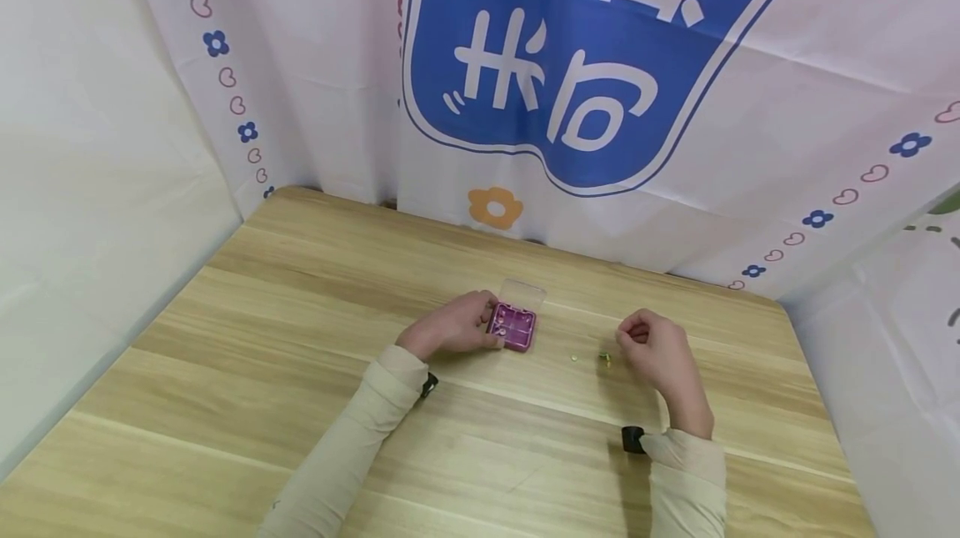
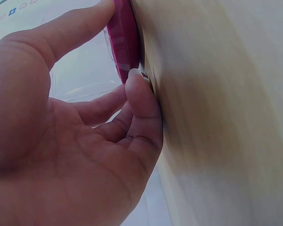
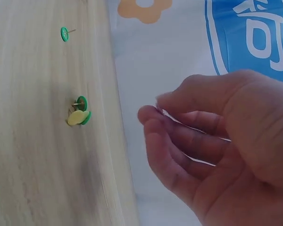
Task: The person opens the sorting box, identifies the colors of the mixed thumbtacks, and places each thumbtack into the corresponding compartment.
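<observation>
A small purple compartment box stands on the table, its clear lid raised, with several tiny pieces inside. My left hand holds the box at its left side; in the left wrist view the thumb and curled fingers meet its purple wall. Above the table, to the right, my right hand has thumb and fingertips pinched together. A tiny pinkish edge shows between them, mostly hidden. Beside that hand lie a cluster of green and yellow thumbtacks and a lone green thumbtack.
The wood-grain table ends at a hanging printed cloth behind the box. More white cloth hangs on the left side. A black wrist strap is on the right arm.
</observation>
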`<state>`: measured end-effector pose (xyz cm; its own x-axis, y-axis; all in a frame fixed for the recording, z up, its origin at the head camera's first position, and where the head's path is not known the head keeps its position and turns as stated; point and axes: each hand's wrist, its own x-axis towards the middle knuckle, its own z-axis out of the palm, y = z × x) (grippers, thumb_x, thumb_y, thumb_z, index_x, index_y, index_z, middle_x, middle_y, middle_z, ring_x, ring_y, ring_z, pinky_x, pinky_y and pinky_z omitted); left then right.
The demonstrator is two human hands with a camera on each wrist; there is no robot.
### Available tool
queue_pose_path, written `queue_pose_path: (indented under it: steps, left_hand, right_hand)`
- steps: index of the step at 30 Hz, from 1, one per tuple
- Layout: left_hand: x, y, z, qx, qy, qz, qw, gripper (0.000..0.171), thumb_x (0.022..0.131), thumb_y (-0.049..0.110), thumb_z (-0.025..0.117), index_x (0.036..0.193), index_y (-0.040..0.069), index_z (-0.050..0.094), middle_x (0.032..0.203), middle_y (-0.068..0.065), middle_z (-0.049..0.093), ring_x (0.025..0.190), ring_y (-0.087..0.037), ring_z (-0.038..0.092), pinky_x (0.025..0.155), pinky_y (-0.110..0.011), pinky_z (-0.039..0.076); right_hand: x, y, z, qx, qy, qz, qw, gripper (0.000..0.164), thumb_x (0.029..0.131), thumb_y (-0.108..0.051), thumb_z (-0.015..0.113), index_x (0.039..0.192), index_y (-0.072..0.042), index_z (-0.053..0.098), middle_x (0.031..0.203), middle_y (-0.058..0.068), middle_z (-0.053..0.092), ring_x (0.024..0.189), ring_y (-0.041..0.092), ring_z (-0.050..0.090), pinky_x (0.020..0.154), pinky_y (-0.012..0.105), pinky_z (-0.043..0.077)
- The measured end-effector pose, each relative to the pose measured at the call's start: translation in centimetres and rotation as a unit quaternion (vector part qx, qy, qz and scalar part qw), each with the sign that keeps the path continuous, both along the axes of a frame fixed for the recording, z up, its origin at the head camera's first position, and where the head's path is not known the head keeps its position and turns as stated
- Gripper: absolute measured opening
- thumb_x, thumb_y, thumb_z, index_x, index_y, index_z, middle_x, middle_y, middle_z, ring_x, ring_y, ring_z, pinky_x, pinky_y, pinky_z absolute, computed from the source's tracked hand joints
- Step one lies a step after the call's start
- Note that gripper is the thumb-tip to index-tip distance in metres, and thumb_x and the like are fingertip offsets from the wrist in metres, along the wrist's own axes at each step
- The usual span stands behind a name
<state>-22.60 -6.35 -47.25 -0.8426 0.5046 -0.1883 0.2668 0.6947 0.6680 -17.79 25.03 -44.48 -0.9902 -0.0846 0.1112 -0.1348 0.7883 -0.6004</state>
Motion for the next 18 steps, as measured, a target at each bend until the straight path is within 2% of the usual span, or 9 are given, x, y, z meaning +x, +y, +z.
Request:
queue_pose_path:
  steps: [6, 13, 18]
  left_hand:
    - [-0.1, 0.0, 0.1, -0.001, 0.000, -0.001, 1.0000, 0.068, 0.081, 0.029, 0.074, 0.133, -0.001, 0.041, 0.115, -0.012, 0.058, 0.099, -0.020, 0.054, 0.091, -0.040, 0.047]
    - [-0.2, -0.1, 0.0, -0.004, 0.006, -0.002, 1.0000, 0.068, 0.081, 0.030, 0.074, 0.133, 0.000, 0.041, 0.115, -0.011, 0.058, 0.099, -0.019, 0.054, 0.091, -0.039, 0.048]
    - [-0.2, -0.1, -0.1, 0.000, 0.004, -0.005, 1.0000, 0.068, 0.081, 0.029, 0.074, 0.133, 0.000, 0.041, 0.114, -0.011, 0.058, 0.098, -0.019, 0.054, 0.090, -0.039, 0.048]
  right_hand:
    - [-0.4, -0.7, -0.3, -0.012, 0.000, 0.017, 1.000, 0.007, 0.085, -0.009, 0.068, 0.090, -0.004, 0.066, 0.082, 0.010, 0.066, 0.074, 0.021, 0.060, 0.067, 0.041, 0.053]
    - [-0.7, -2.1, -0.5, -0.011, -0.016, 0.026, 0.999, 0.011, 0.086, -0.005, 0.066, 0.096, 0.000, 0.068, 0.084, 0.010, 0.066, 0.074, 0.020, 0.061, 0.067, 0.040, 0.054]
    - [-0.7, -3.2, -0.6, -0.005, -0.010, 0.040, 0.999, 0.011, 0.087, -0.005, 0.066, 0.096, -0.001, 0.069, 0.082, 0.009, 0.068, 0.073, 0.019, 0.060, 0.064, 0.039, 0.054]
